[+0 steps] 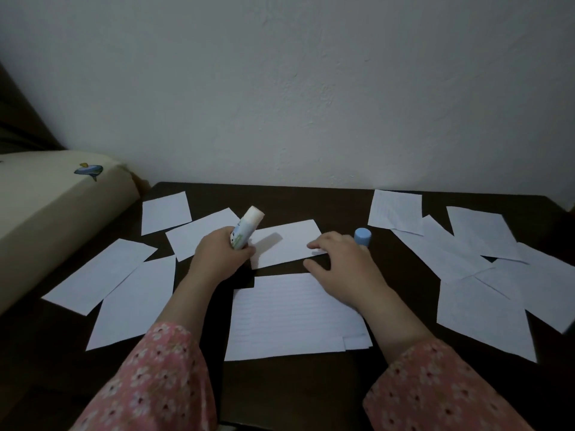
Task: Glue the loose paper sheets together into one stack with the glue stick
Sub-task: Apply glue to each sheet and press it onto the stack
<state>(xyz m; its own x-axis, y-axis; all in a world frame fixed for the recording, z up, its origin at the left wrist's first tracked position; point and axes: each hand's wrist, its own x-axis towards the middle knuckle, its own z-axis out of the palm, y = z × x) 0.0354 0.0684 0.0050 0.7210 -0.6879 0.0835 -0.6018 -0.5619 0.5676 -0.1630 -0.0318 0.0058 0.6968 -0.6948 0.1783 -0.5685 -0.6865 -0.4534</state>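
The glue stick (245, 230) is uncapped in my left hand (222, 253), fingers wrapped round its barrel and the tip tilted up and away so it smears nothing, while its blue cap (362, 236) stands just beyond my right hand (337, 259). That hand lies flat with fingers spread, fingertips on the small sheet (286, 242), probably to draw it toward the stack (289, 318) in front of me; the other loose sheets (460, 247) lie scattered on both sides of the dark table (295, 393)

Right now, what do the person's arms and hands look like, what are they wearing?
Both arms wear long pink sleeves printed with small pale flowers with dark centres: the left sleeve and the right sleeve match, loose-fitting, ending at the wrists. The left hand and right hand are bare: no gloves, and no rings, watch or bracelets that I can see in this dim view.
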